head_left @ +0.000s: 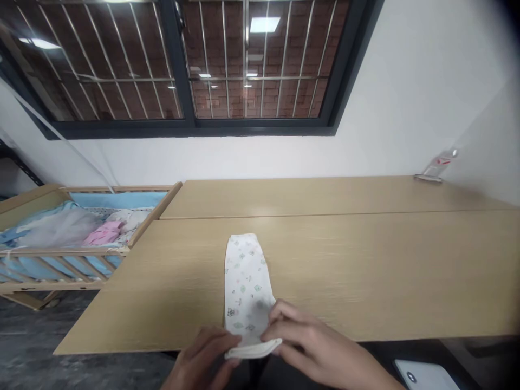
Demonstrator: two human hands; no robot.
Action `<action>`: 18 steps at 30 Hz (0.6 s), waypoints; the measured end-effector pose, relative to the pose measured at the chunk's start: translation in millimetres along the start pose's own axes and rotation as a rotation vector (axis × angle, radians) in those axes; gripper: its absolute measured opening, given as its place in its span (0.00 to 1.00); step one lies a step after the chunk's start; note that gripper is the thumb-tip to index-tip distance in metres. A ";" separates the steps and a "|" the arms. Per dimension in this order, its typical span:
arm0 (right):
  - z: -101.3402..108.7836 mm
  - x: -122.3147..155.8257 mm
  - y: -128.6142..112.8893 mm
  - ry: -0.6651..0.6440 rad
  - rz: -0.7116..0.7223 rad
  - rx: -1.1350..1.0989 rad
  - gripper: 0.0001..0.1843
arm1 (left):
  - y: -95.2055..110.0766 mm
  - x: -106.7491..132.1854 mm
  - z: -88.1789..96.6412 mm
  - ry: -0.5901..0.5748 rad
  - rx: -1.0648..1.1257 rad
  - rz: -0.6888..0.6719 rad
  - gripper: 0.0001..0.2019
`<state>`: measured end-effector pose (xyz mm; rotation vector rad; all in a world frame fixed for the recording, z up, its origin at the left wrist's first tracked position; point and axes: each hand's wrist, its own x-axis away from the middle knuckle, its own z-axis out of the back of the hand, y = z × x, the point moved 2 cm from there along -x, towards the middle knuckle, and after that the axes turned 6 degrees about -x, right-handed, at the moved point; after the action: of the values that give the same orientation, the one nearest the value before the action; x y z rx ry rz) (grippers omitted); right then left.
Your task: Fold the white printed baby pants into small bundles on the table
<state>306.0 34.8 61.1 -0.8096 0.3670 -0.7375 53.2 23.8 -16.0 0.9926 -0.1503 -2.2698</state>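
Left hand [205, 355] and right hand [303, 338] pinch a folded white garment [246, 287] between them.

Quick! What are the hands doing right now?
Left hand: closed, pinching the folded end of the white cloth baby garment with small green prints.
Right hand: closed, holding that same folded end.

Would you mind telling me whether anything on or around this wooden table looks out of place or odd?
One thing stands out: the small clear stand with a red label, at the far right corner of the wooden table, seems to tilt rather than stand upright.
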 end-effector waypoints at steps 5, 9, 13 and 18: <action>37.5 -33.8 17.8 0.192 -0.041 -0.141 0.14 | -18.9 -56.5 22.1 0.112 0.039 0.120 0.06; 60.1 -80.1 61.1 0.418 -0.077 -0.309 0.20 | -61.5 -113.0 21.9 0.056 -0.019 0.294 0.08; 70.1 -127.5 114.2 0.517 -0.054 -0.364 0.19 | -107.6 -157.7 2.6 -0.136 -0.077 0.486 0.12; 65.7 -169.9 174.1 0.600 -0.161 -0.289 0.08 | -145.0 -178.9 -34.7 -0.236 -0.182 0.568 0.10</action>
<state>302.9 271.6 -25.1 -0.8849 0.9721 -1.0930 92.3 250.5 20.0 0.5005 -0.2811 -1.8255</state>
